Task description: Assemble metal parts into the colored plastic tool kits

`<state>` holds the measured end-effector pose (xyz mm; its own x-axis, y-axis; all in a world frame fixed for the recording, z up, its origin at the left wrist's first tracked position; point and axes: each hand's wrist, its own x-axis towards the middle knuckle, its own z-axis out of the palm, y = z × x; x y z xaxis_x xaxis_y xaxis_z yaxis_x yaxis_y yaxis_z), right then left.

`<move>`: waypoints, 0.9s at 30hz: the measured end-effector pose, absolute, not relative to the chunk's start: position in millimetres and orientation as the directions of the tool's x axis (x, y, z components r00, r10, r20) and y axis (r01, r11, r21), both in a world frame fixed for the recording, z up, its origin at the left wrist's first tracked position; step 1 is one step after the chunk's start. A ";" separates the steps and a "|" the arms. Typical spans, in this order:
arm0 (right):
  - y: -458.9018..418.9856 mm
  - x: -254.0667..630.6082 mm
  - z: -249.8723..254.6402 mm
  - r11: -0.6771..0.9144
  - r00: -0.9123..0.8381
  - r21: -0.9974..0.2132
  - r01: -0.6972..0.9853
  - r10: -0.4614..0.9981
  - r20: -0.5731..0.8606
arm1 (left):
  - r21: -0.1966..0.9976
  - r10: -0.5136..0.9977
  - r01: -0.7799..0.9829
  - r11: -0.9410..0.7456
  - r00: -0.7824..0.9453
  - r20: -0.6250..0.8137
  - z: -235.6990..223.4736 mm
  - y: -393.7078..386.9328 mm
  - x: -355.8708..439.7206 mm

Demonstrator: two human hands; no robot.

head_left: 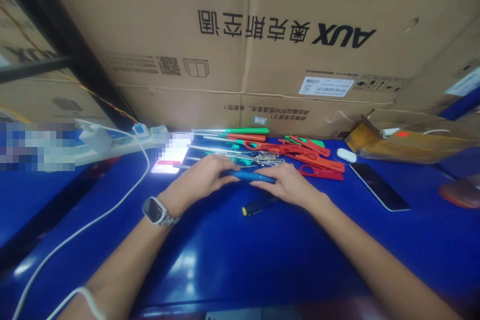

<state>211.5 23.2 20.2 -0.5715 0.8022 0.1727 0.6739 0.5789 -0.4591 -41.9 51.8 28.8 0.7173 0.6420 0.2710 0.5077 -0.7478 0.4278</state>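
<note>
Both hands hold a blue long-nosed lighter level above the blue table; its thin dark tube points left. My left hand, with a watch on the wrist, is closed on the tube end of the handle. At the opposite end, my right hand pinches the handle between thumb and fingers. Just below lies a dark screwdriver with a yellow butt. Behind the hands are loose metal inner parts, red handle shells and a lighter with a green handle.
A large cardboard box stands upright along the back. At the right are a dark-screened phone, a white earbud case and an open carton. A lit screen, power strip and white cable lie left.
</note>
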 end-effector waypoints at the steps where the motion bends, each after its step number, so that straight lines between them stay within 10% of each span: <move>1: 22.1 210.4 20.7 0.575 -0.569 -0.451 0.682 0.805 0.165 | 0.428 0.640 0.507 -0.748 0.720 0.266 29.9 51.3 -42.1; 27: 23.6 212.9 16.5 0.533 -0.513 -0.092 0.841 0.840 0.175 | 0.292 0.661 0.594 -0.750 0.657 0.361 34.2 61.8 -53.6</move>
